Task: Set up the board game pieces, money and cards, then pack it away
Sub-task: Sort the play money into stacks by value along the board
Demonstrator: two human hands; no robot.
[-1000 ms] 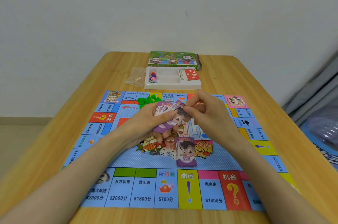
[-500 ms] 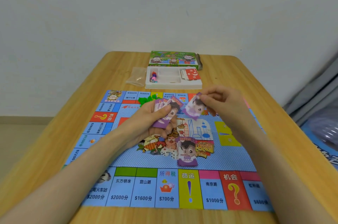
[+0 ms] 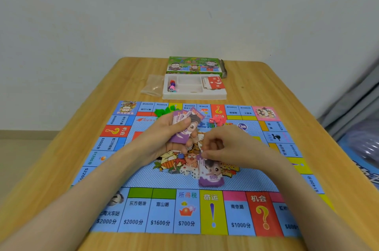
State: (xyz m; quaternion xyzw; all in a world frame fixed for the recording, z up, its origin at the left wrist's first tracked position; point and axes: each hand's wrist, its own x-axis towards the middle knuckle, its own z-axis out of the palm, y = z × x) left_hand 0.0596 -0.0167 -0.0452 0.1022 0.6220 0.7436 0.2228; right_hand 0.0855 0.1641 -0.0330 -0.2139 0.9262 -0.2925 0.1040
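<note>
A blue paper game board (image 3: 143, 181) lies flat on the wooden table. My left hand (image 3: 174, 135) holds a fanned stack of purple banknotes (image 3: 186, 125) above the board's middle. My right hand (image 3: 223, 146) is lower, its fingertips pinching the top edge of a purple 500 note on a small pile of notes (image 3: 211, 172) lying on the board. Green pieces (image 3: 164, 110) and red pieces (image 3: 218, 121) sit on the board's far part.
A white plastic tray (image 3: 194, 94) behind the board holds coloured pawns and a die (image 3: 172, 86) and red cards (image 3: 214, 83). The green game box (image 3: 193, 65) stands behind it. A clear plastic bag (image 3: 152, 84) lies to the tray's left. A wall bounds the table's far edge.
My right hand pulled one purple note off the stack in my left hand, swung it right, then brought it down onto the pile on the board. The left hand stayed nearly still.
</note>
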